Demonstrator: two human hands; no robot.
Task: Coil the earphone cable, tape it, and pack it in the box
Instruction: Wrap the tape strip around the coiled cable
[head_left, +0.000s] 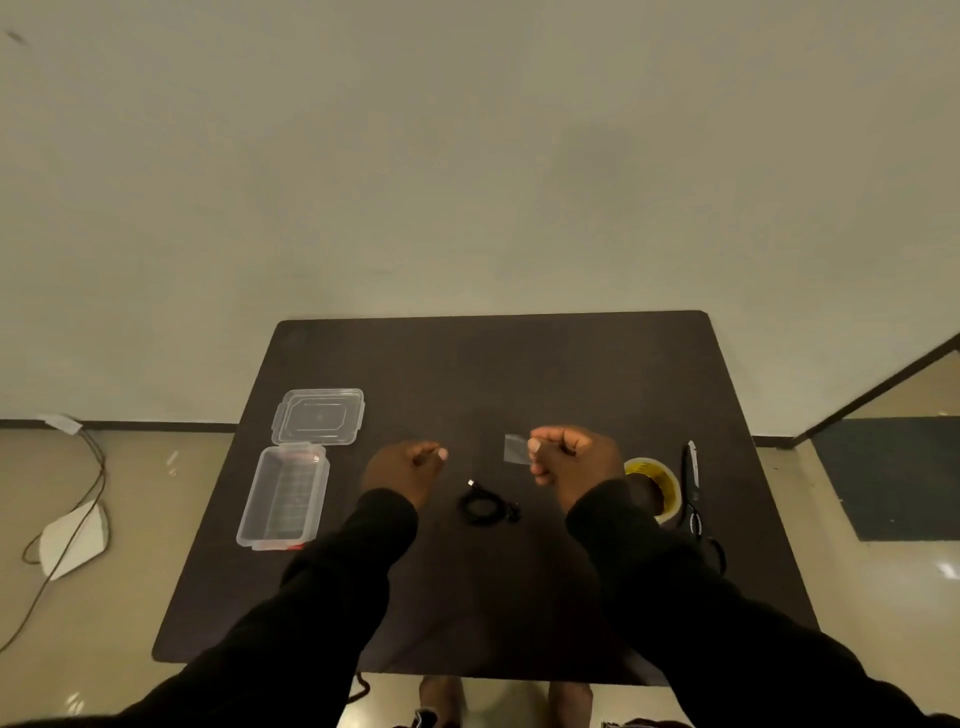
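Observation:
A coiled black earphone cable (485, 505) lies on the dark table (519, 374), between my two hands and a little nearer to me. My right hand (569, 460) is raised above the table and pinches a clear strip of tape (516, 448) that sticks out to its left. My left hand (408, 465) hovers left of the cable with fingers curled and nothing in it. A clear plastic box (283, 496) stands open at the left, and its clear lid (318, 417) lies flat just behind it.
A yellow tape roll (655, 480) sits right of my right hand, partly hidden by my sleeve. Black scissors (693, 493) lie beside it near the table's right edge. On the floor to the left are a cord and a white object (72, 540).

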